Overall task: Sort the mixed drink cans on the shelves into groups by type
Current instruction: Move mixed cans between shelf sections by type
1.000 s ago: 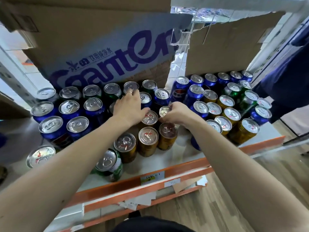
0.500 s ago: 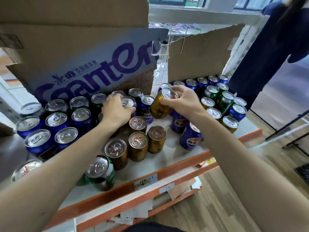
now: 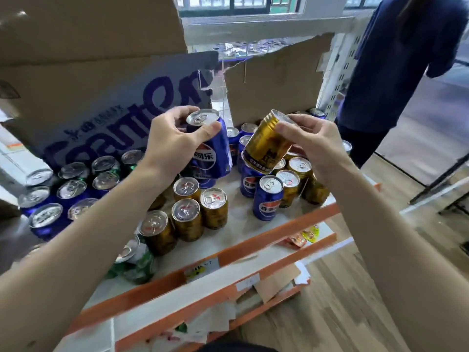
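Above the shelf (image 3: 266,240) of standing cans, the left hand (image 3: 172,146) grips a blue Pepsi can (image 3: 212,151) by its top while the right hand (image 3: 312,146) holds a tilted gold can (image 3: 267,143) just beside it.

Daylight pours in from the windows (image 3: 236,3) behind the shelf (image 3: 253,240), bright and a little washed out up there. Can tops (image 3: 213,198) catch white glare, and my forearms blur and stretch toward the lower corners, where the wide lens bends everything.
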